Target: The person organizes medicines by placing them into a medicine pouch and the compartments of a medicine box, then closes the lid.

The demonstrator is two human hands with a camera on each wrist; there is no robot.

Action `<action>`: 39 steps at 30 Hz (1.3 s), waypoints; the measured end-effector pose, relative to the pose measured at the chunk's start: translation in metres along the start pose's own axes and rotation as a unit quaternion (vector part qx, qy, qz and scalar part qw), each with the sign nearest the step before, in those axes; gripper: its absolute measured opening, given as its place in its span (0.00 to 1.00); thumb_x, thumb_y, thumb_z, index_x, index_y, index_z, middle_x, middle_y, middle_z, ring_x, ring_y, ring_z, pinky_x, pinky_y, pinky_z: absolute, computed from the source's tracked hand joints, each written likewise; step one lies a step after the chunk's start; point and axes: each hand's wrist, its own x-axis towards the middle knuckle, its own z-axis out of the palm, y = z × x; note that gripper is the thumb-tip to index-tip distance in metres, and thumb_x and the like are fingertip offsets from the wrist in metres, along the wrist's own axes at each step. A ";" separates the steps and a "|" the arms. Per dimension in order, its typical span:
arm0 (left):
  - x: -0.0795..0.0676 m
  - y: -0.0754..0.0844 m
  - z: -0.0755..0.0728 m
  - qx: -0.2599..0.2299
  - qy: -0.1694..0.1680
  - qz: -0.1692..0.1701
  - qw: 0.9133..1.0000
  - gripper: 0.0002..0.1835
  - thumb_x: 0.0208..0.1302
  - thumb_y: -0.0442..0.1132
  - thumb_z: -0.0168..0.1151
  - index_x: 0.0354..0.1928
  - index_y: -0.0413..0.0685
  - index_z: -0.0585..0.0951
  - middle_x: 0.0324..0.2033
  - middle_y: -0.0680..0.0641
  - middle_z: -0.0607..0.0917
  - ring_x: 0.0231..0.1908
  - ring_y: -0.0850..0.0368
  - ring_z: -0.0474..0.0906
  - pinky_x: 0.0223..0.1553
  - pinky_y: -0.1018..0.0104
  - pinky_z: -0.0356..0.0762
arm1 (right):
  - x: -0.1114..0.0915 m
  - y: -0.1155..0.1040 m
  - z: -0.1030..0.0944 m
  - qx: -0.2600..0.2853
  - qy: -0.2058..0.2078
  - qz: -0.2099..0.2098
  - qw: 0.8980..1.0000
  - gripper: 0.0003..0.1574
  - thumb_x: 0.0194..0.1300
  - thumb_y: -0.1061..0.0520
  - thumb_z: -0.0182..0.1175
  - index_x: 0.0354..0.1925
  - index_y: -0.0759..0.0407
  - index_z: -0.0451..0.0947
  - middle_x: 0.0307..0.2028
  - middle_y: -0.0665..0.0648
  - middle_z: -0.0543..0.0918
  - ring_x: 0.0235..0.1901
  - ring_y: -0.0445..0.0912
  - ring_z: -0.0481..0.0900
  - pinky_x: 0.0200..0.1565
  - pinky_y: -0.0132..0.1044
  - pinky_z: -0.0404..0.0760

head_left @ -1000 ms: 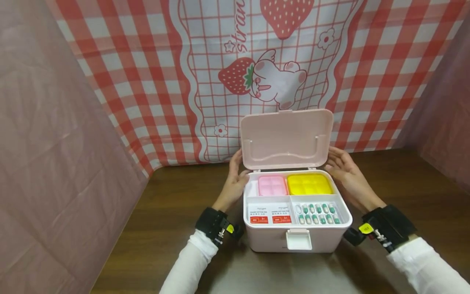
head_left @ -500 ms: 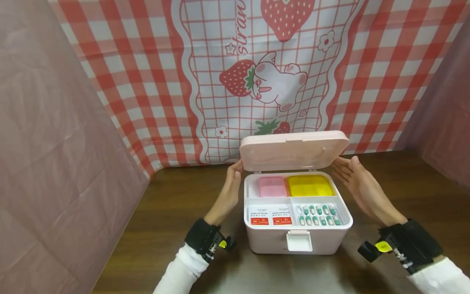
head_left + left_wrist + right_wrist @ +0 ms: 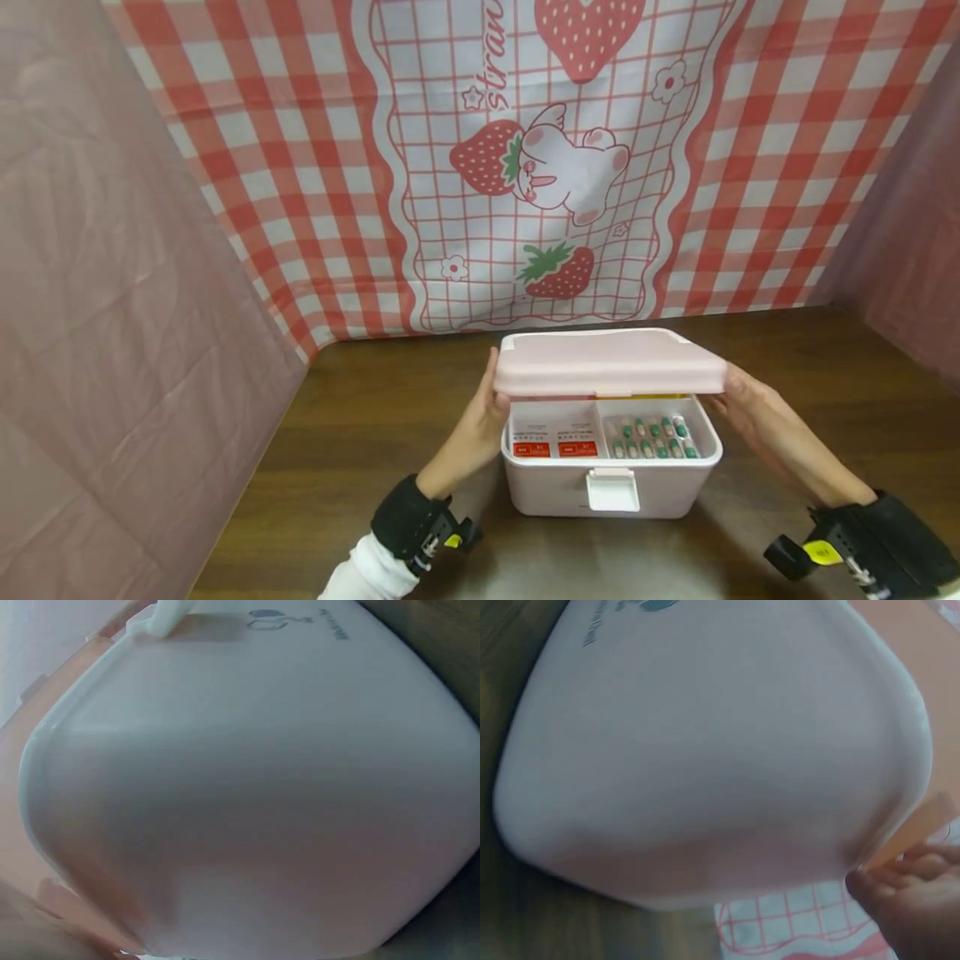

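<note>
A pale pink medicine box (image 3: 547,492) stands on the table with its lid (image 3: 607,364) tilted partly down over the rear compartments. My left hand (image 3: 468,433) rests against the lid's left side with fairly straight fingers. At the right corner of the lid, my right hand (image 3: 772,425) holds the edge, thumb at the outside and fingers lower down. Red-and-white cotton pad packets (image 3: 555,442) lie in the front left compartment, and a green-and-white capsule blister pack (image 3: 652,437) in the front right. Only slivers of a pink case and a yellow case (image 3: 667,397) show beneath the lid.
An unfastened white front latch (image 3: 612,492) hangs on the box. Behind the brown table (image 3: 360,417) rises a red-and-white checked cloth (image 3: 300,167) with strawberries. Pinkish cloth walls (image 3: 127,275) stand at both sides.
The lid has swung from upright forward and down, covering the pink and yellow cases at the back. Both hands have followed it forward, and the right forearm has shifted outward.
</note>
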 end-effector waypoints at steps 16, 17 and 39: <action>-0.028 -0.024 -0.006 0.135 -0.046 0.024 0.989 0.49 0.57 0.69 0.45 0.71 0.56 0.36 0.71 0.55 0.34 0.70 0.47 0.26 0.59 0.28 0.31 | -0.030 0.007 0.004 -0.087 -0.044 -0.032 0.995 0.42 0.63 0.73 0.45 0.71 0.58 0.43 0.72 0.52 0.45 0.65 0.26 0.52 0.52 0.19 0.68; -0.029 -0.025 -0.006 0.139 -0.049 0.023 0.989 0.49 0.58 0.67 0.46 0.71 0.56 0.35 0.71 0.55 0.34 0.70 0.48 0.25 0.60 0.29 0.30 | -0.030 0.008 0.004 -0.082 -0.046 -0.033 0.995 0.43 0.63 0.74 0.46 0.71 0.58 0.42 0.72 0.53 0.44 0.65 0.26 0.51 0.53 0.18 0.67; -0.040 -0.015 0.010 0.299 0.008 0.158 0.941 0.40 0.63 0.52 0.53 0.70 0.47 0.48 0.71 0.43 0.45 0.70 0.45 0.40 0.64 0.41 0.47 | -0.045 0.004 0.034 -0.243 0.090 -0.132 0.957 0.42 0.53 0.75 0.58 0.65 0.69 0.56 0.66 0.63 0.61 0.64 0.34 0.61 0.56 0.17 0.63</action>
